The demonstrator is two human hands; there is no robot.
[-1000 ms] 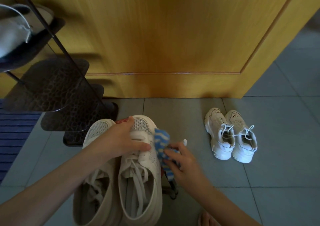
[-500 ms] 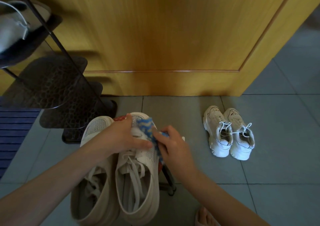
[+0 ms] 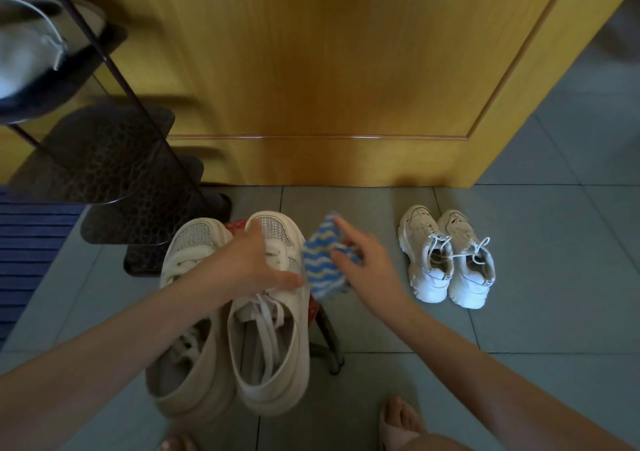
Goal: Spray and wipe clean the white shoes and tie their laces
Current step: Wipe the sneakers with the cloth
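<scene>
fingers (image 3: 338, 256) pinch cloth (image 3: 320, 270) beside shoe (image 3: 273, 391) edge

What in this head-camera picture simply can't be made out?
- Red-topped stool: head view, mostly hidden under the pair of large cream lace-up shoes.
- Grey object on the dark metal rack: blurred, cut off by the left edge.
- Blue wavy-striped cloth held by the right hand: motion-blurred, weave unclear.
- Lettering on the small white trainers: too small to read.
- Foot in a pale sandal: cut off by the bottom edge.

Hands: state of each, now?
Left hand: grips the cream sneaker on the right of its pair.
Right hand: pinches the blue striped cloth.
</scene>
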